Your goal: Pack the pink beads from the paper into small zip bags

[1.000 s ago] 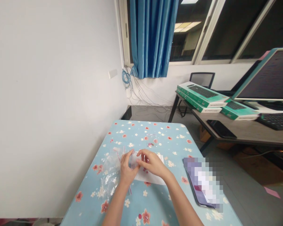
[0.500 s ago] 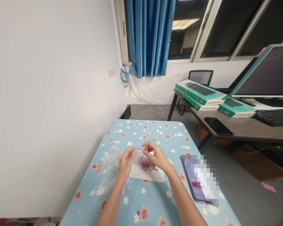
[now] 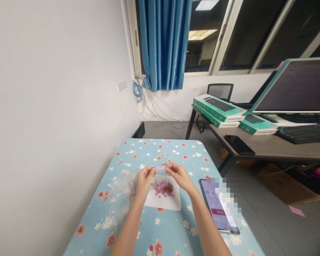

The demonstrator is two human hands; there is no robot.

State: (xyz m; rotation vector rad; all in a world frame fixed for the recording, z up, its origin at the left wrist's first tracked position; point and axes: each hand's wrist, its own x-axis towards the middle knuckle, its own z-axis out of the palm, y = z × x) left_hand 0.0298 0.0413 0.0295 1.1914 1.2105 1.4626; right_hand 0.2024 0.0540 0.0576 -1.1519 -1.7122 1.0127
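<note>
My left hand [image 3: 145, 179] and my right hand [image 3: 179, 176] pinch the two ends of the top edge of a small clear zip bag [image 3: 160, 167], held level above the table. Some pink shows right by this edge; I cannot tell whether it is inside the bag. Below and nearer to me lies a sheet of white paper [image 3: 162, 205] with a pile of small pink round pieces [image 3: 164, 189] on it. To the left of my left hand, a heap of clear plastic bags [image 3: 120, 195] with reddish zip lines rests on the tablecloth.
A flowered blue tablecloth [image 3: 90, 209] covers the table. One pink piece [image 3: 151, 248] lies near me, and a lit phone [image 3: 216, 208] lies at the right. A desk [image 3: 266, 145] beyond holds keyboard boxes [image 3: 218, 108], a black phone [image 3: 239, 144] and a monitor [image 3: 296, 85]. The wall [image 3: 56, 106] borders the left side.
My right hand has lowered and its fingers have closed on the bag's edge, level with my left hand. The pink pile is less covered by my right hand. The view has shifted slightly.
</note>
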